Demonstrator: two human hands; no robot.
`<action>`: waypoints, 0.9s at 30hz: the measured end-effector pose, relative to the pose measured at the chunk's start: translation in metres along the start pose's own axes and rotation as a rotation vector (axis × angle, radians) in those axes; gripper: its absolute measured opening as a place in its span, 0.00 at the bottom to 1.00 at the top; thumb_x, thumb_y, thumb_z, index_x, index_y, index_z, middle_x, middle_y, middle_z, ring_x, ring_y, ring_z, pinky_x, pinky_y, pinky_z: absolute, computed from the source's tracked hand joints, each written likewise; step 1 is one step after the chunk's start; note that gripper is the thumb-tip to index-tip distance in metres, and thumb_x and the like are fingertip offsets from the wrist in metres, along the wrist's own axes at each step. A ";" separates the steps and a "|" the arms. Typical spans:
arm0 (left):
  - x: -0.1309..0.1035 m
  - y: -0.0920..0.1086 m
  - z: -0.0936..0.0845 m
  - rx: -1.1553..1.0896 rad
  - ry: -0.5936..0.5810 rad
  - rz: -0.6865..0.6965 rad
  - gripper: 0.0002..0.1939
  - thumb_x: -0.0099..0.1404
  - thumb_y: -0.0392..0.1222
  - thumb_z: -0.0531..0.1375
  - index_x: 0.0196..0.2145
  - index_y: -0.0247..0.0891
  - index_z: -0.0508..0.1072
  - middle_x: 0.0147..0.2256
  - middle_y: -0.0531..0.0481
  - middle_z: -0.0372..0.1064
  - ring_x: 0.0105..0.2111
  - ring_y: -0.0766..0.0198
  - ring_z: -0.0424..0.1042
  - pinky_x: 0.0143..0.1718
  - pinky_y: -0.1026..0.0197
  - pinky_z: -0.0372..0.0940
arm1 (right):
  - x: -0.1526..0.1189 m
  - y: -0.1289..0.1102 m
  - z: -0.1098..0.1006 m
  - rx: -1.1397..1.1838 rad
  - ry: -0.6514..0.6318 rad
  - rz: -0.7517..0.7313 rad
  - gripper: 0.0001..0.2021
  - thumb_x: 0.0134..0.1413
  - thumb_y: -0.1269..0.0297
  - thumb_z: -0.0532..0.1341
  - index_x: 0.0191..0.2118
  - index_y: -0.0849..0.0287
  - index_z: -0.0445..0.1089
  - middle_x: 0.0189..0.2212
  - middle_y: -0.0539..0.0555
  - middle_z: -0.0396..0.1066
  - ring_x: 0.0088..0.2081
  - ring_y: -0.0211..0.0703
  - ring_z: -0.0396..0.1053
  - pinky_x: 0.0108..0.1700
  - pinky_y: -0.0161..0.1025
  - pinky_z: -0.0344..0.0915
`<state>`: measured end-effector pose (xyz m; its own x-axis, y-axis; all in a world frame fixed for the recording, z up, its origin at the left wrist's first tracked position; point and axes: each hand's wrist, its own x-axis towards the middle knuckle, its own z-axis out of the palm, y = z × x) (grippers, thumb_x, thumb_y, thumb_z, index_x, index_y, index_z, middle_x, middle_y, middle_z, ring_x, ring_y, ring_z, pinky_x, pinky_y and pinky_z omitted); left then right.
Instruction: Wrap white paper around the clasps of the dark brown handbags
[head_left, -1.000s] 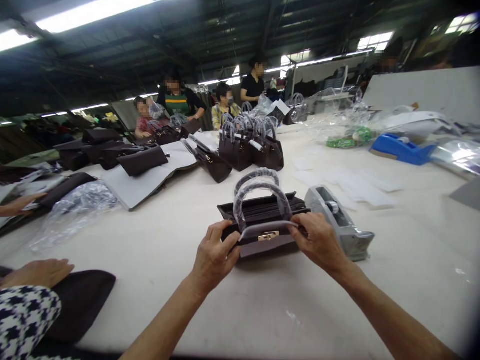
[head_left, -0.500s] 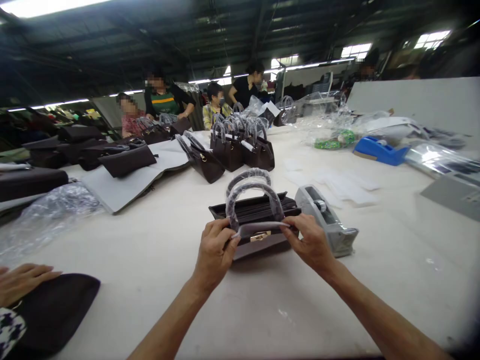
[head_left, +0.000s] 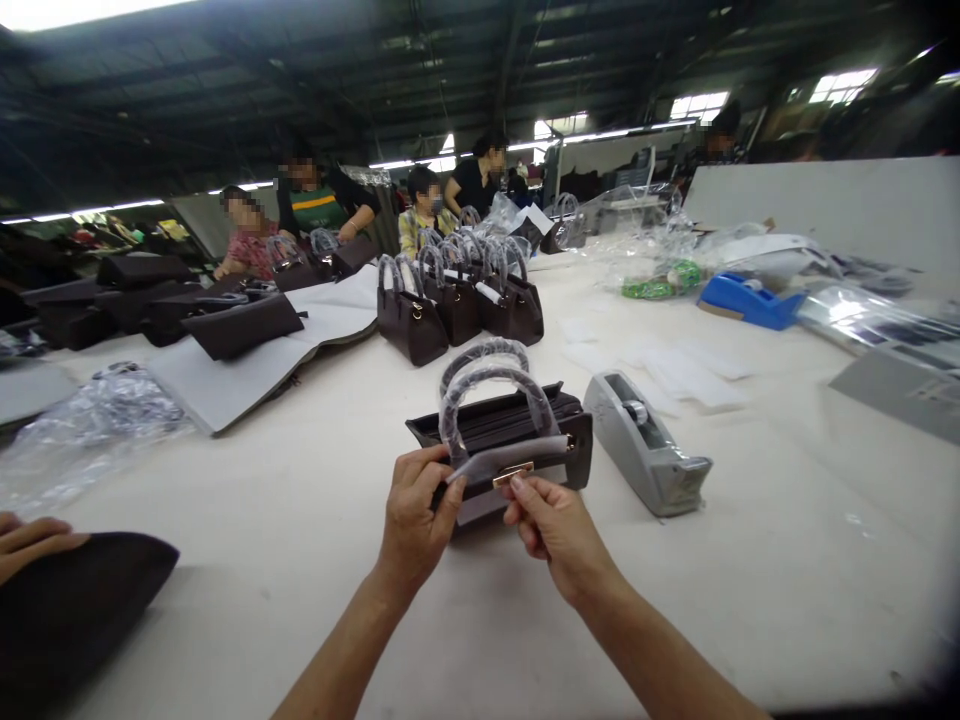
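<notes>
A dark brown handbag (head_left: pixel 577 440) stands on the white table, its top open and its two arched handles (head_left: pixel 450 410) wrapped in clear film. Along the front top edge lies a whitish translucent strip (head_left: pixel 551 447). My left hand (head_left: pixel 416 505) pinches the strip's left end against the bag. At the gold clasp (head_left: pixel 514 474), the thumb and fingers of my right hand (head_left: pixel 555 530) are closed on the metal. Just right of the bag sits a grey tape dispenser (head_left: pixel 649 450).
More wrapped-handle bags (head_left: pixel 412 325) stand behind. A blue dispenser (head_left: pixel 750 300), thin white sheets (head_left: pixel 690 375) and clear plastic lie to the right. Another person's hand (head_left: pixel 37 540) rests on a dark piece (head_left: pixel 97 600) at left. Several people are at the far side.
My right hand has moved left from the strip's right end to the clasp. A bag in the back group that was tilted now stands upright. The view has shifted slightly.
</notes>
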<state>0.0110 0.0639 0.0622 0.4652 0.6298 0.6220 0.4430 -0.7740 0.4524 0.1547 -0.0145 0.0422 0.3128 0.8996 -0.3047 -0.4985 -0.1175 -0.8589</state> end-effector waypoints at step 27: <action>0.002 -0.003 0.005 0.097 -0.017 0.194 0.01 0.59 0.35 0.56 0.31 0.37 0.67 0.40 0.45 0.62 0.43 0.58 0.60 0.45 0.53 0.60 | 0.006 0.000 0.003 -0.952 0.339 -0.708 0.13 0.55 0.63 0.50 0.27 0.60 0.68 0.24 0.53 0.70 0.26 0.38 0.66 0.29 0.32 0.55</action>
<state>0.0140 0.0679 0.0585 0.5615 0.4710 0.6803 0.4149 -0.8716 0.2609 0.1543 -0.0077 0.0421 0.5389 0.7515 0.3805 0.6090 -0.0354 -0.7924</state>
